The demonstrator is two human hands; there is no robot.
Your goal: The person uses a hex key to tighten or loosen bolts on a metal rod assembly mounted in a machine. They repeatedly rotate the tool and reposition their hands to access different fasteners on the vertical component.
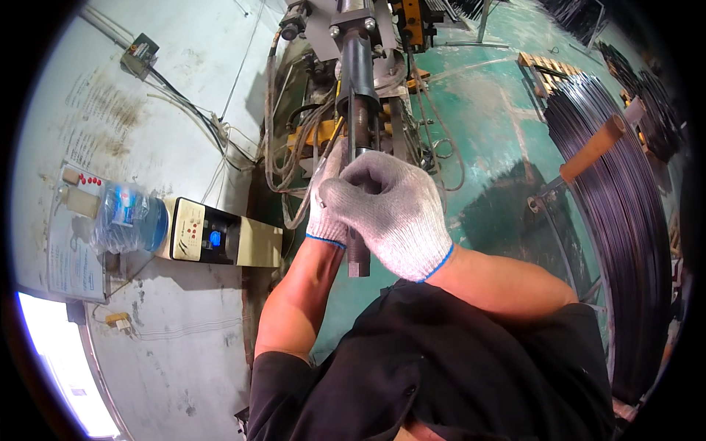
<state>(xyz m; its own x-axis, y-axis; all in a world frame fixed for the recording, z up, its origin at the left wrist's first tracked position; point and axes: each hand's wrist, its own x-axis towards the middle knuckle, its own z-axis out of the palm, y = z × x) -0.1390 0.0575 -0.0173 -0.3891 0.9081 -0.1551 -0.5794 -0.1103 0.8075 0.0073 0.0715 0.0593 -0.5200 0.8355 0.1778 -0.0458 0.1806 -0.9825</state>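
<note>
A dark metal shaft [358, 261] with a squared end points toward me, in line with the machine's dark cylinder [359, 70]. My right hand [401, 202], in a white knit glove with a grey palm coating, is above the shaft. Its fingers curl closed with the thumb, and a tiny dark spot shows at the fingertips; what they hold, if anything, I cannot make out. My left hand [326, 220], gloved alike, is just left of the shaft, partly behind the right. One of its fingers stretches forward beside the shaft; the others are hidden.
Looped hoses [273, 147] hang at the machine's left. Along the left wall stand a water dispenser [220, 234] and its blue bottle [140, 220]. To the right, a rusty tube [593, 147] on a stand juts beside a long stack of dark bars [614, 220] near a wooden pallet [544, 70].
</note>
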